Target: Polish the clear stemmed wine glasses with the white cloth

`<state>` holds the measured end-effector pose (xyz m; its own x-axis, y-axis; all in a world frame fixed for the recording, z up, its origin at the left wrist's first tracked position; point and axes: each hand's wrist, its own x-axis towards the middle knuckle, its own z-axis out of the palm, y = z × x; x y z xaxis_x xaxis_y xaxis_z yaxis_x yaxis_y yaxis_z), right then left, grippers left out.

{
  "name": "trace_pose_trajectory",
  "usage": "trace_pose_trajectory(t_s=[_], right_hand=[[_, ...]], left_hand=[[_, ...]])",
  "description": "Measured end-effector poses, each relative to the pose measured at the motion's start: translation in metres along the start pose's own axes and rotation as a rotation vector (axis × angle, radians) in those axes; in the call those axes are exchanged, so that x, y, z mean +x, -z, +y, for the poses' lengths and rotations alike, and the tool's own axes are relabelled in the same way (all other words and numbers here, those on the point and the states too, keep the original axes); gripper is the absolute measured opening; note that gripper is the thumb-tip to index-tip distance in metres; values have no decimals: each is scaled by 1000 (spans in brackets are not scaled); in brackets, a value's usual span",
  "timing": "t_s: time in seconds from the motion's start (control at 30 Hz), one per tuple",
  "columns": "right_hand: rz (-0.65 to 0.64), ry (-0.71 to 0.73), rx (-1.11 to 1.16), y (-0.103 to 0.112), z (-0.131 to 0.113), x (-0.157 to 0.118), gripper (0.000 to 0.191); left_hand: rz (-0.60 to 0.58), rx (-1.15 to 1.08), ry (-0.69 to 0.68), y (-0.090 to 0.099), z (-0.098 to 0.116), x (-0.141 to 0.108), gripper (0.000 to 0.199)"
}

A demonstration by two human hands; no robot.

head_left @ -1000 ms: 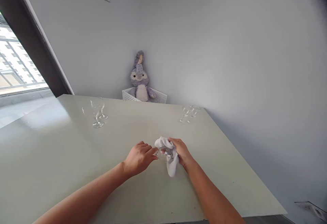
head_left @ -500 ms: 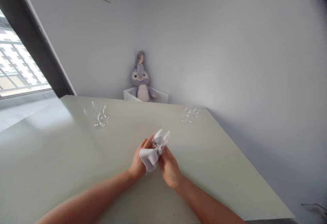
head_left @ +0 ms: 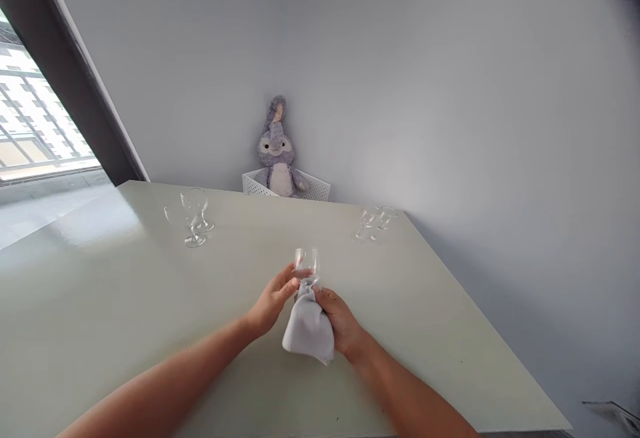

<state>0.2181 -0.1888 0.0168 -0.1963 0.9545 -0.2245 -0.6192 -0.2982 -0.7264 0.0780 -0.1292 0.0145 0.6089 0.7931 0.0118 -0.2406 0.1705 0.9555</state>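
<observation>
Over the middle of the table, a small clear glass [head_left: 307, 262] is held upright between my hands. A pale grey cloth [head_left: 309, 328] is bunched round its lower part and hangs toward me. My right hand [head_left: 341, 318] pinches the cloth at the glass's stem from the right. On the left side, my left hand [head_left: 274, 298] curls its fingers round the bowl, with the fingertips showing through the glass. The cloth hides the foot of the glass.
Two stemmed glasses [head_left: 195, 241] stand at the back left of the pale table [head_left: 225, 385]. Two smaller ones [head_left: 369, 217] are at the back right. Behind the far edge, a plush rabbit [head_left: 280, 165] sits in a white basket [head_left: 318, 189] against the wall.
The glass has turned from tilted to nearly upright. The cloth has swung to the right and hangs more spread out. My left thumb now lies nearer the glass's base.
</observation>
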Motion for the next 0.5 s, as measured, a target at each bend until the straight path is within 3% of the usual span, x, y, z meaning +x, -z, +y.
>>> trace_pose_trajectory(t_s=[0.1,0.17,0.27,0.37,0.5], right_hand=[[-47,-37,-51,-2,3,0,31],[-9,7,-94,-4,5,2,32],[64,79,-153,-3,5,6,33],[147,145,-208,3,5,11,31],[361,285,-187,21,-6,16,29]], left_hand=[[-58,-94,57,2,6,1,56],[-4,-89,38,2,9,1,50],[85,-45,-16,-1,11,1,44],[76,-66,-14,-3,11,0,47],[160,-67,-13,2,12,3,44]])
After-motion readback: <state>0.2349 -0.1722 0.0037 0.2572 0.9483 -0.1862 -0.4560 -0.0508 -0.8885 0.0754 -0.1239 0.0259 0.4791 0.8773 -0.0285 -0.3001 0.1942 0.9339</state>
